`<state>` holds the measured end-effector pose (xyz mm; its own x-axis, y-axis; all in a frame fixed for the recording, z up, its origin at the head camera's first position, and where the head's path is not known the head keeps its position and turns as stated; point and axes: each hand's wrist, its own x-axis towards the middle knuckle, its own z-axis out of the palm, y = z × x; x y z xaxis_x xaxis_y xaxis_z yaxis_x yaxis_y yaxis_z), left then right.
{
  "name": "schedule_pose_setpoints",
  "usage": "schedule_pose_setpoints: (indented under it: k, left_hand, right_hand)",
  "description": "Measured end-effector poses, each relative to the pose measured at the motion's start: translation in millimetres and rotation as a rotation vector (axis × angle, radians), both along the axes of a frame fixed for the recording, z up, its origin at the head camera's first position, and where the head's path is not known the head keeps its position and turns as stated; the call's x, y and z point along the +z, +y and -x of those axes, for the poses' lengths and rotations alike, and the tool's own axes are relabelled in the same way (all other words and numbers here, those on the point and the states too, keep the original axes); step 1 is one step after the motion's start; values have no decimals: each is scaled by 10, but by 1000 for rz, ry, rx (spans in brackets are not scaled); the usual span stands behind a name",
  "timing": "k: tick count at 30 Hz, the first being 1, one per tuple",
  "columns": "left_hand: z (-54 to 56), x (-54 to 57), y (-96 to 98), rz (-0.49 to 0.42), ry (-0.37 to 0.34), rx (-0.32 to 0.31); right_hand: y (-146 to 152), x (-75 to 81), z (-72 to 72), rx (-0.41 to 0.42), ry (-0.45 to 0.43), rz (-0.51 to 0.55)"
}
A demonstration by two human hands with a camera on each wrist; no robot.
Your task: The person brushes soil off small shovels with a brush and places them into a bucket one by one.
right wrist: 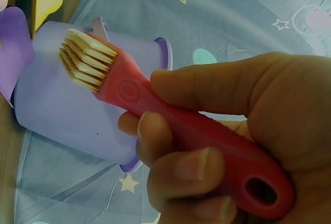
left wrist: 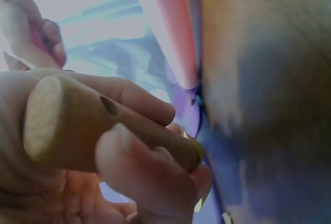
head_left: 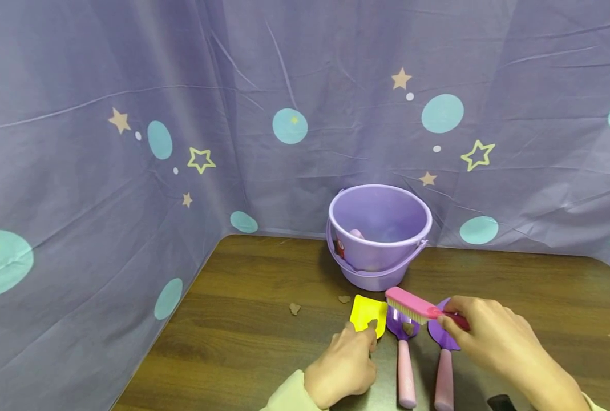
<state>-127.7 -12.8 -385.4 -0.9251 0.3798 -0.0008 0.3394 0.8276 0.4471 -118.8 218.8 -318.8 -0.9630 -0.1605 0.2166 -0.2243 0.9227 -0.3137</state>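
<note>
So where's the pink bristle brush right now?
In the head view, right of centre: the pink bristle brush is held in the right hand, in front of the lilac bucket.

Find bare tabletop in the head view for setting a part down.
Free: left side of tabletop, from curtain to leftmost brown bit and left grip; back right, between bucket, right grip and curtain. Crowded: before the bucket, with yellow scoop, pink brush and two pink-handled tools.

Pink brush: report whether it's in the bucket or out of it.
Out: in the head view, the right hand grips the pink brush in front of the purple bucket, outside its rim.
</note>
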Motion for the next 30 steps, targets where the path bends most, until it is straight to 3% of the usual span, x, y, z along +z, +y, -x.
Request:
schedule_pose_setpoints:
  k: [15,25,30]
  left_hand:
    - [-17,226,-246,-5,73,-111]
    - [-36,333,-383,21,65,-104]
    - [0,353,-442,-8,44,-88]
  right_hand:
    - [-58,-36,-11,32,37,27]
    - [-156,-82,-25,89,104,50]
    - [-247,-104,-27,100,113,71]
